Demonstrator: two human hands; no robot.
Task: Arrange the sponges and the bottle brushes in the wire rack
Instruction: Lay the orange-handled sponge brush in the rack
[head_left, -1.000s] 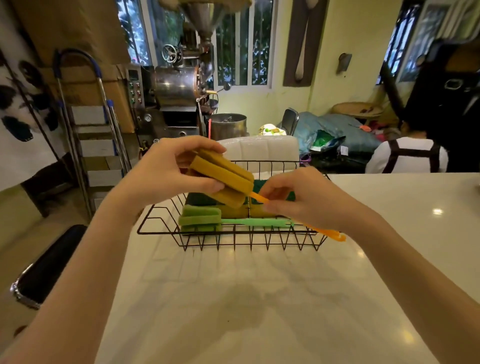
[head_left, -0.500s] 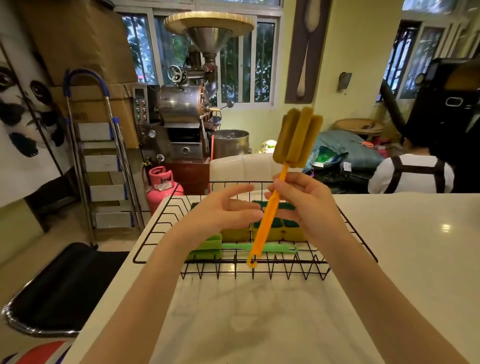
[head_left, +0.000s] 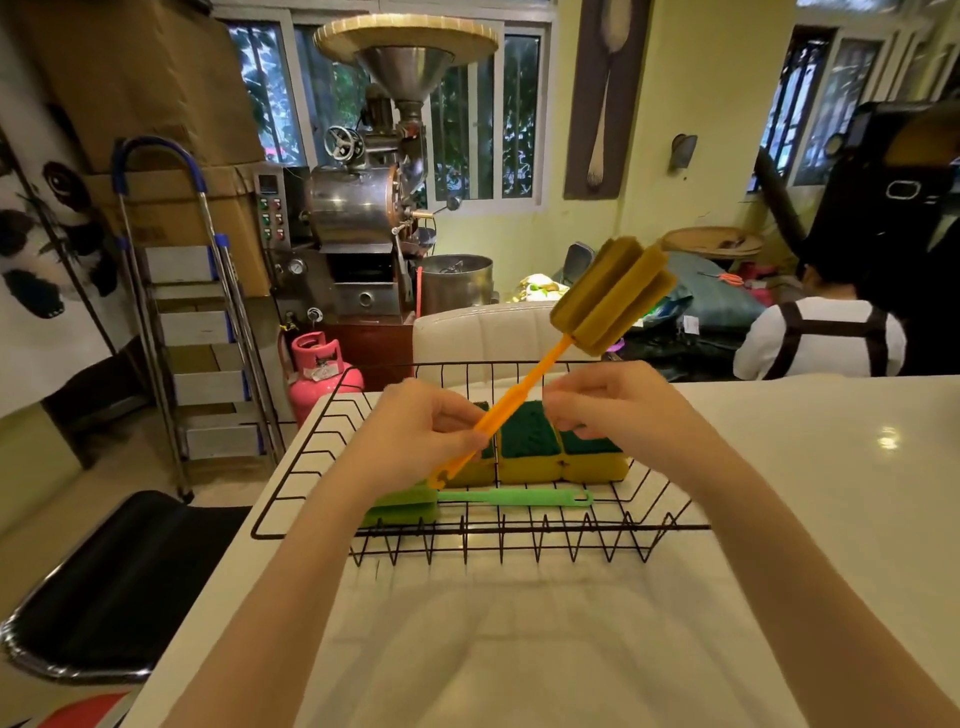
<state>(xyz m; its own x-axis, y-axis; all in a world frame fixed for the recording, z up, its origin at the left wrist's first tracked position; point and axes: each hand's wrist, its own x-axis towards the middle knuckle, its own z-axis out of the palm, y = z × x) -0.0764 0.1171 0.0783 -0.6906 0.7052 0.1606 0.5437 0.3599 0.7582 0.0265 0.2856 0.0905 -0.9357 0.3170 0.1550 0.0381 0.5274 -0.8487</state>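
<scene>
A black wire rack (head_left: 291, 457) stands on the white counter (head_left: 519, 649). Inside it, three yellow sponges with green scouring tops (head_left: 530, 449) sit in a row. A green bottle brush (head_left: 514, 498) lies flat along the rack's front. My left hand (head_left: 415, 436) grips the lower handle of an orange bottle brush (head_left: 610, 296) above the rack. The brush tilts up to the right, its ochre sponge head high. My right hand (head_left: 618, 410) is curled just right of the handle with a small gap between them.
A white chair back (head_left: 483, 332) is right behind the rack. A black stool (head_left: 119, 582) stands left of the counter. Farther off are a pink gas cylinder (head_left: 319, 369), a stepladder (head_left: 197, 312), a metal roasting machine (head_left: 363, 208) and a seated person (head_left: 821, 338).
The orange brush swung from head-left to upright, then tilted right. It passed from my right hand to my left, and my right hand came off the handle.
</scene>
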